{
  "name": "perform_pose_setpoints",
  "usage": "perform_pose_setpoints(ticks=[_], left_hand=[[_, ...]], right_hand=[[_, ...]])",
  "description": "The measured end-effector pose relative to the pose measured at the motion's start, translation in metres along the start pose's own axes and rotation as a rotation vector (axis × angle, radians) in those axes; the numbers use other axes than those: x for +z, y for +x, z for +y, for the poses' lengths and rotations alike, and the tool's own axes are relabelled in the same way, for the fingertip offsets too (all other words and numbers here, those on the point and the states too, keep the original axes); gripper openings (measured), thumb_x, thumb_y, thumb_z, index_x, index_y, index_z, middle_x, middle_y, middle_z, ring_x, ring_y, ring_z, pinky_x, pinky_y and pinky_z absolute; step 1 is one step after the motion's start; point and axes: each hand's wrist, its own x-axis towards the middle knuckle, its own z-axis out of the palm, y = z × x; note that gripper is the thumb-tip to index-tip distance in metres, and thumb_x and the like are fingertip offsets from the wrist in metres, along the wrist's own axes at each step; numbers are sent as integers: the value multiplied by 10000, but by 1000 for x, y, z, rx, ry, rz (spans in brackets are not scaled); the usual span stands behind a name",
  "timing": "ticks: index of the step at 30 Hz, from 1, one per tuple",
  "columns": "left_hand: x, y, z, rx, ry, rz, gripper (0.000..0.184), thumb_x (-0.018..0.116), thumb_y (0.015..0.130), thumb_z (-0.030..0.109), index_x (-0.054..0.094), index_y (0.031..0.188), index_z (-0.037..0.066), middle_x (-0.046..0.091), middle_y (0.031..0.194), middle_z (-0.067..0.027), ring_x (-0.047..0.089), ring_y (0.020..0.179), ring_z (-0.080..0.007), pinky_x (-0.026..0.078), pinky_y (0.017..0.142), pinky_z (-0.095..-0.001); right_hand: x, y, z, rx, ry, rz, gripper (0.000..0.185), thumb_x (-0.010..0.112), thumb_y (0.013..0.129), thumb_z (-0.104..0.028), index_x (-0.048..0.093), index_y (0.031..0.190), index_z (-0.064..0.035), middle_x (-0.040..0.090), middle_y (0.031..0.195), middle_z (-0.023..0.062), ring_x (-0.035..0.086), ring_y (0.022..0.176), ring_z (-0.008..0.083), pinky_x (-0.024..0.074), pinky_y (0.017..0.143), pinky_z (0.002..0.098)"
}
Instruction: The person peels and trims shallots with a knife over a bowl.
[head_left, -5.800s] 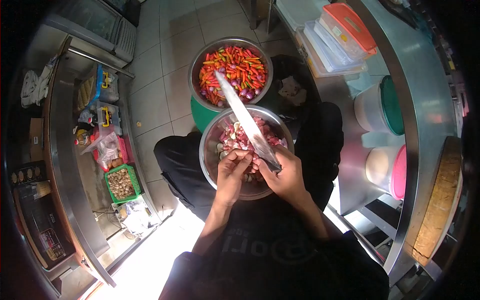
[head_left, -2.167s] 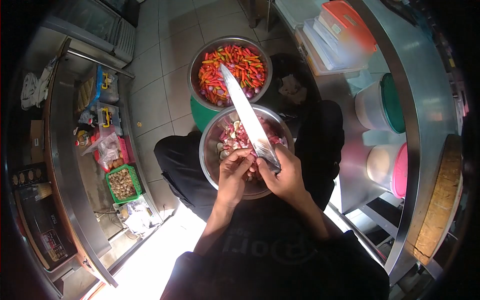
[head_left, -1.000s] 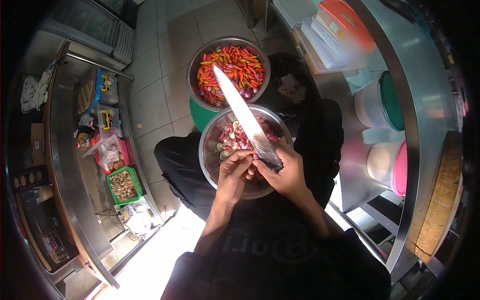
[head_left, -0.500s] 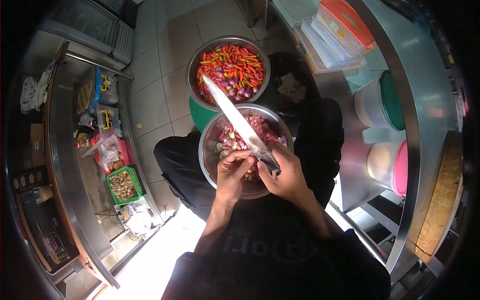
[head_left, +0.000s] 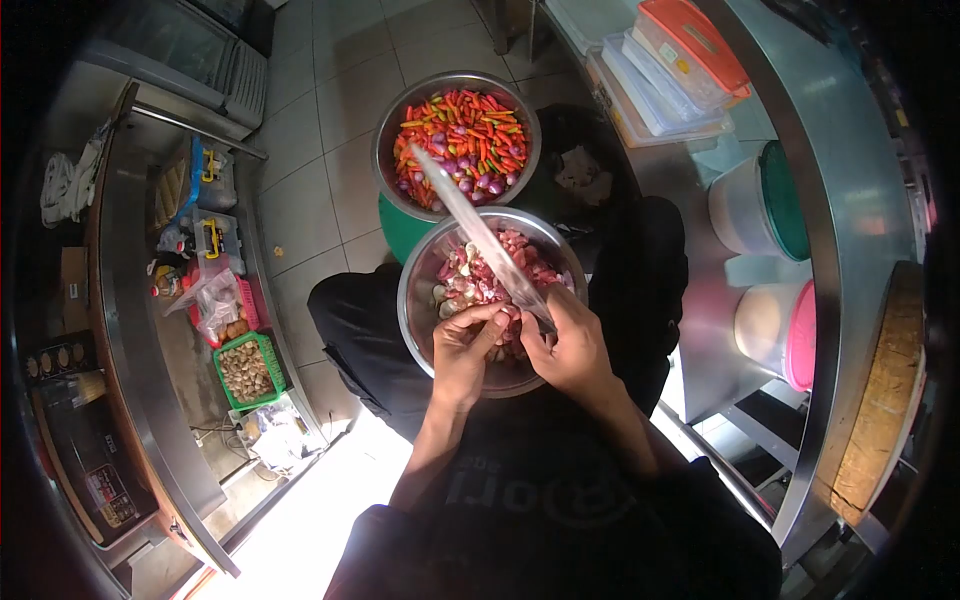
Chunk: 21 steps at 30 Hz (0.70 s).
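My right hand (head_left: 572,345) is closed around a large knife (head_left: 470,220), whose long blade points up and left across the bowls. Between the fingertips of my left hand (head_left: 466,350) is a small reddish shallot (head_left: 512,312), held close to the knife's near end. Both hands are over the near edge of a steel bowl (head_left: 410,310) in my lap. Cut pink and white shallot pieces (head_left: 465,285) lie in this bowl. Just beyond it, a second steel bowl (head_left: 382,160) holds red, orange and green chillies (head_left: 465,115) with whole purple shallots (head_left: 480,182).
A green stool (head_left: 398,230) shows under the far bowl. On the left shelf stands a green basket (head_left: 250,372) of garlic-like bulbs. Lidded tubs (head_left: 765,200) and stacked plastic containers (head_left: 665,85) line the right shelf. A thick wooden board (head_left: 880,400) stands at far right.
The knife blade has turned, showing more of its edge and appearing narrower. Its tip has shifted slightly right. The hands stay almost in place, and the shallot at the fingertips shows more clearly.
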Motion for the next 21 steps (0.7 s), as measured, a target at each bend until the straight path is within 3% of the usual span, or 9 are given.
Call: perform_pose_setpoints(ticks=[2,10,12,21], left_hand=[[-6,1,-1,-97,-143,-46,209,727,988,-1,747,1195,-14,775,1080,-71,702,960,-112,567,851,-257],[-2,0,-6,-15,-76,-5,220,740,971,-19,744,1191,-4,764,1096,-67,702,968,-113,569,864,-263],[-3,0,-7,0,-68,-10,219,746,964,-27,747,1182,-5,766,1089,-70,705,974,-116,570,870,-265],[1,-1,-6,19,-44,6,186,759,956,-20,766,1142,-13,777,1048,-77,712,943,-120,567,857,-263]], right_hand=[[-1,2,-3,-16,27,41,211,684,917,-59,584,1075,37,623,972,243,649,831,482,530,715,519],[0,-2,0,-120,18,26,265,694,905,-71,575,1103,59,611,989,264,642,880,489,523,728,522],[0,-5,0,-19,-2,-61,268,688,909,-70,564,1114,51,602,996,264,633,897,495,514,728,536],[-2,-3,1,51,3,-52,184,671,939,-56,538,1031,33,601,891,264,633,830,495,506,723,531]])
